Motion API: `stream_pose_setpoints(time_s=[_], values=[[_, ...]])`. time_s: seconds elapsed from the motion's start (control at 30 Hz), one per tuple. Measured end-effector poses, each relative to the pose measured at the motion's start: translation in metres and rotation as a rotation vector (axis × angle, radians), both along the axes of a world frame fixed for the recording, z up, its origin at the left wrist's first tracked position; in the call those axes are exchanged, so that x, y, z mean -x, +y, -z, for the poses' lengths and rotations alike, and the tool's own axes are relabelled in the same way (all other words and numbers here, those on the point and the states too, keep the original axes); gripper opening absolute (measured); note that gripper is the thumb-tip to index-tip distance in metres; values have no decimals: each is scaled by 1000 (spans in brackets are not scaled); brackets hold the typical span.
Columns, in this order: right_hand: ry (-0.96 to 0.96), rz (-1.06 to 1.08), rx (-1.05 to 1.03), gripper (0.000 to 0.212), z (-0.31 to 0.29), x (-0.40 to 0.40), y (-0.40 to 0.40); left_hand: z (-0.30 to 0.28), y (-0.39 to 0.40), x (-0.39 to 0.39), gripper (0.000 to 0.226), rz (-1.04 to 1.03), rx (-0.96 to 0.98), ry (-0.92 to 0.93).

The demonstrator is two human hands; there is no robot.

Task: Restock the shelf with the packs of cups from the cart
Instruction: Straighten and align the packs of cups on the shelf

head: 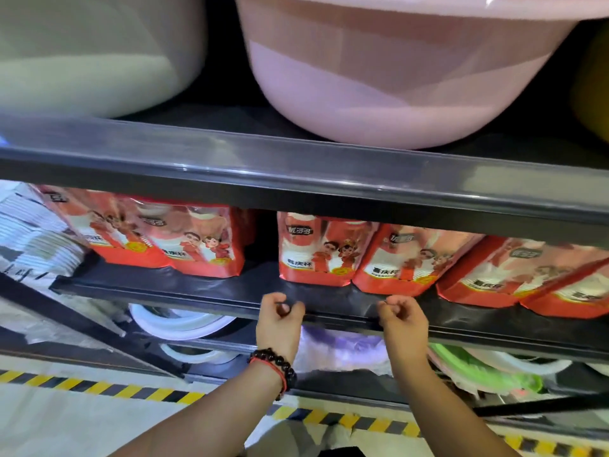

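Cart: out of view. Upper parts of the packs of cups (314, 249) cut off by the edge of the shelf above (296, 179); total count and depth of rows not determinable. Leftmost packs (108, 225) and rightmost packs (514, 272) smeared by blur; printed text legible only on the centre packs. White stacked goods at far left (36, 232): identity unclear.

Packs positioned on the dark middle shelf (164, 285), standing with long axis roughly vertical, printed fronts facing outward. Left group leaning to the left; centre pack near upright; packs to the right tilted rightward. Dark gap between left group and centre pack.

Pack material: glossy red and white film with cartoon figures, bottom seams resting on the shelf surface. Shelf: black, matte, with a raised front lip.

Left hand (280, 321): just in front of the shelf lip, fingers loosely curled, nothing visibly held. Dark bead bracelet (276, 367) on wrist. Right hand (403, 321): same height, below the centre packs, fingers loosely curled, nothing visibly held. Contact with the lip not determinable.

Above: smooth rounded pink basin (395, 77) and white basin (92, 54). Below: white, purple and green basins (184, 319).
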State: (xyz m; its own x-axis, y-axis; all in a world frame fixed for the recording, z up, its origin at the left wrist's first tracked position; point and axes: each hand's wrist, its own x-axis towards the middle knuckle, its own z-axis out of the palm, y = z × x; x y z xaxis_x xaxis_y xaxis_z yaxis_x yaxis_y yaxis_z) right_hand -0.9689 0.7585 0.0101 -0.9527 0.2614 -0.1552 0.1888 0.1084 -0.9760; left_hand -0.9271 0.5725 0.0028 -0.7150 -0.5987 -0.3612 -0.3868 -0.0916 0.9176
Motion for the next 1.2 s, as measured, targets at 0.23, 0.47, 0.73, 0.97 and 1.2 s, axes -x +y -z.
stream_pose_setpoints(time_s=[0.23,0.47,0.73,0.97,1.2], values=[[57,-337,-133,20,-13,-21,-156,-19,-138,-16,38,-148,125,99],[-73,-401,-139,59,-14,0,-258,-44,-215,-3,64,41,218,110],[-254,-480,-87,23,-21,36,-271,-40,-243,15,52,276,257,-12],[-433,-304,-44,28,-26,48,-277,-32,-258,25,81,417,108,-82],[-440,-257,-12,48,-22,48,-279,-29,-254,28,81,455,208,-148]])
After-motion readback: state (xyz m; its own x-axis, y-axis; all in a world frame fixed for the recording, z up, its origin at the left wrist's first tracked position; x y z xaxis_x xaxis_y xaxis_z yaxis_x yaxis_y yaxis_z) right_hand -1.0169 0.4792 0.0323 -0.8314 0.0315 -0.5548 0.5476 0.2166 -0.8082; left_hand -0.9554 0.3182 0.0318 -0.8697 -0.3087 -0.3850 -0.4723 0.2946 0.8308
